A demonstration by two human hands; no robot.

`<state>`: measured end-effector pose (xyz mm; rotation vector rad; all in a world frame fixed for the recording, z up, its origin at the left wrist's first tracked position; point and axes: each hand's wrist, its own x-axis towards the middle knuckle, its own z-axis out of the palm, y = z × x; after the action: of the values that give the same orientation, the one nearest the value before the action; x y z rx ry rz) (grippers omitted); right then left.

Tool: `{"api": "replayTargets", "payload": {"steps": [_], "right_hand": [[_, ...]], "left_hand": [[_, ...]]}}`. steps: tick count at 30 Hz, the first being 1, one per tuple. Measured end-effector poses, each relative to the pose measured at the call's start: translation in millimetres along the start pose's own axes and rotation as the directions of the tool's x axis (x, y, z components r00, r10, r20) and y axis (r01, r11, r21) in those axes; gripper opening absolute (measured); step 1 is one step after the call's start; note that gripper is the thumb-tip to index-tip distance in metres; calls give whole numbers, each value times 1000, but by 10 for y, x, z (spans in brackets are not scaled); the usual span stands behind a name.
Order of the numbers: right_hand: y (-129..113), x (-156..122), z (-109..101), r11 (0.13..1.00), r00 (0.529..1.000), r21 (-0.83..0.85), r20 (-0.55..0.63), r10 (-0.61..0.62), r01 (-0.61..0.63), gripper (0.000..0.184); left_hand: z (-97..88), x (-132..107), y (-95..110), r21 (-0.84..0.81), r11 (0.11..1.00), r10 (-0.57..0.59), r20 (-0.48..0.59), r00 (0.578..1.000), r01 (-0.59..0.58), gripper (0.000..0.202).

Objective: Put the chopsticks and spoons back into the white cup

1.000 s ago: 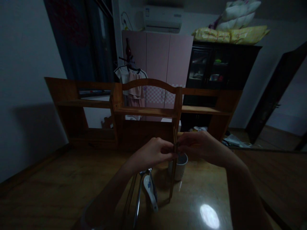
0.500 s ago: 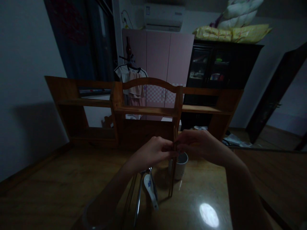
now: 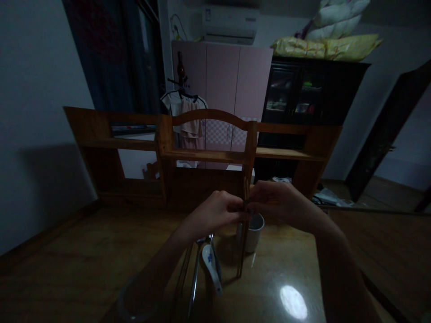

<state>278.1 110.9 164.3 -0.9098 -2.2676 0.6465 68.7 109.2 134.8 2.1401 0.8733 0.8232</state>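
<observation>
My left hand (image 3: pixel 215 211) and my right hand (image 3: pixel 274 202) meet above the table, both pinched round a bundle of wooden chopsticks (image 3: pixel 241 249) held upright. The chopsticks' lower tips rest on the tabletop just in front of a white cup (image 3: pixel 253 232). Their upper ends poke up between my fingers. Below my left wrist lie a white ceramic spoon (image 3: pixel 210 265) with a blue mark, a metal spoon (image 3: pixel 194 282) and more chopsticks (image 3: pixel 182 276) flat on the table.
The glossy wooden table (image 3: pixel 84 264) carries a wooden shelf unit (image 3: pixel 205 154) along its far edge. A round glass rim (image 3: pixel 129 303) shows near the front edge. A lamp glare (image 3: pixel 293 301) shines on the right. Pink wardrobe and dark cabinet stand behind.
The chopstick bundle has been brought from a slight tilt to upright, its tips shifting a little on the table. Both hands stayed pinched on it and barely moved.
</observation>
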Motion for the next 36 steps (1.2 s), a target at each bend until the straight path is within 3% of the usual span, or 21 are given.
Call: {"api": "replayTargets", "payload": {"steps": [10,15,18,20,22,24,28,30,31,33,34,36], "right_hand": [[12,-11,10,1000,999,26,38,12,-13,19],[24,-8,-4,1000,999,-23,41,10,-10,18],[30,0,-3,999,999,-37,34,13,-11,17],[28,3,0,999,999,-35,36,18,-16,18],[22,3,3,999,999,-43,35,17,-16,18],[20,1,3,999,999,-44,40,14,-12,19],[42,-5,-3,999,998,-35,62,9,-7,21],[57,-7,-6,999,998,-50,58,7,-4,21],[63,-8,-8,998,999,-56,54,9,-6,20],[66,-9,-10,998,998,-56,54,13,-10,20],[64,-9,-10,998,998,-57,57,15,-11,20],[57,-9,-8,998,998,-64,60,13,-9,20]], "left_hand": [[-16,11,-28,48,999,20,-53,998,-17,29],[-333,-22,-111,-113,992,-68,-131,989,53,34],[-565,-28,-390,-5,964,-264,-161,951,267,34],[-640,-12,-683,182,850,-460,-197,866,494,25],[-630,10,-999,280,729,-583,-225,781,625,15],[-562,28,-1276,366,575,-724,-188,664,732,15],[-419,38,-1630,456,356,-908,-36,417,815,9],[-400,29,-1733,480,303,-941,15,337,823,10],[-405,22,-1774,488,292,-947,28,320,823,12],[-432,11,-1839,496,305,-941,27,336,813,14],[-448,7,-1864,497,327,-929,15,369,804,16],[-474,8,-1898,486,409,-876,-29,482,773,19]]}}
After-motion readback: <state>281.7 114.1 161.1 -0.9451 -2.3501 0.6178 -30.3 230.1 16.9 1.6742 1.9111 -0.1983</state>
